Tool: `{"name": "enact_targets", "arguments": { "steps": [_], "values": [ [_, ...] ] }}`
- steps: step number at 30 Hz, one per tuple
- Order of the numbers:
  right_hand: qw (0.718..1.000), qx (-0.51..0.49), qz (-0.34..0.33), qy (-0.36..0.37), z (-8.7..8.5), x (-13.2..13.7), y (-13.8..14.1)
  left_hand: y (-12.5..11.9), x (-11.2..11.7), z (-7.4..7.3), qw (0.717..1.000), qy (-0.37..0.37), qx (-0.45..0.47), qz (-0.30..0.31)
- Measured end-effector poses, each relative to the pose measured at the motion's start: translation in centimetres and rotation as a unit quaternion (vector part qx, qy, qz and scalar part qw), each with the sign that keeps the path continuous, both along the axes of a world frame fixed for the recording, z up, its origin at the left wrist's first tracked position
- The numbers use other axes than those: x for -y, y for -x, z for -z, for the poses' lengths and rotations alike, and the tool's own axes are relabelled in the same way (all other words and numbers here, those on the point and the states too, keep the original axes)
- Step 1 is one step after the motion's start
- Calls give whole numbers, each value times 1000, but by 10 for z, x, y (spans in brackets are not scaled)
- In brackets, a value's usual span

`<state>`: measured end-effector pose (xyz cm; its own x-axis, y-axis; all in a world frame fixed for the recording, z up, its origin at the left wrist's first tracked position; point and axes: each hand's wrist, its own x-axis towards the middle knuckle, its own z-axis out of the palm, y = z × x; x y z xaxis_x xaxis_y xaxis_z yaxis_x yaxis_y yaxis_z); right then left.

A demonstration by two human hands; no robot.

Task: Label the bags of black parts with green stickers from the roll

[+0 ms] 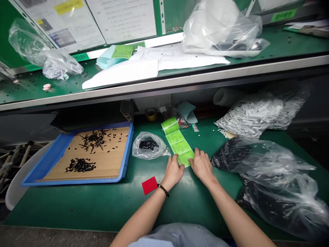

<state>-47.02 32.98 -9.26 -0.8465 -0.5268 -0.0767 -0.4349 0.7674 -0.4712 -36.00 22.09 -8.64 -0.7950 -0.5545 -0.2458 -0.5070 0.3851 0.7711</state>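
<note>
A strip of bright green printed labels (177,142) lies on the green table, running from the back toward me, with crease or tear lines across it. At its near end, my left hand (174,171) holds the left edge between bent fingers and thumb; a black bead bracelet circles that wrist. Opposite it, my right hand (202,165) has its thumb on the right edge and its fingers curled beside the strip. To the left of the strip sits a clear plastic bag (138,151) of small black parts. A red card (149,185) lies by my left wrist.
At left stands a blue tray (123,168) with loose black parts on cardboard. Clear bags of black parts (272,202) and a bag of white parts (253,115) lie at right. A shelf edge (164,90) crosses above, carrying papers (144,70) and plastic bags. Tape (151,114) sits behind.
</note>
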Motion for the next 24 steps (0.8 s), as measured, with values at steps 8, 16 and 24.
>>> {"name": "enact_targets", "arguments": {
  "steps": [8,16,24],
  "values": [
    [909,281,46,305,-9,-23,-9,-11,3,-8,965,-201,-132,-106],
    [883,324,-4,339,-33,-54,-24,-27,6,-35,952,-284,-112,26],
    [979,-85,-102,157,-43,-64,-51,-37,3,-33,987,-145,-61,31]
  ]
}}
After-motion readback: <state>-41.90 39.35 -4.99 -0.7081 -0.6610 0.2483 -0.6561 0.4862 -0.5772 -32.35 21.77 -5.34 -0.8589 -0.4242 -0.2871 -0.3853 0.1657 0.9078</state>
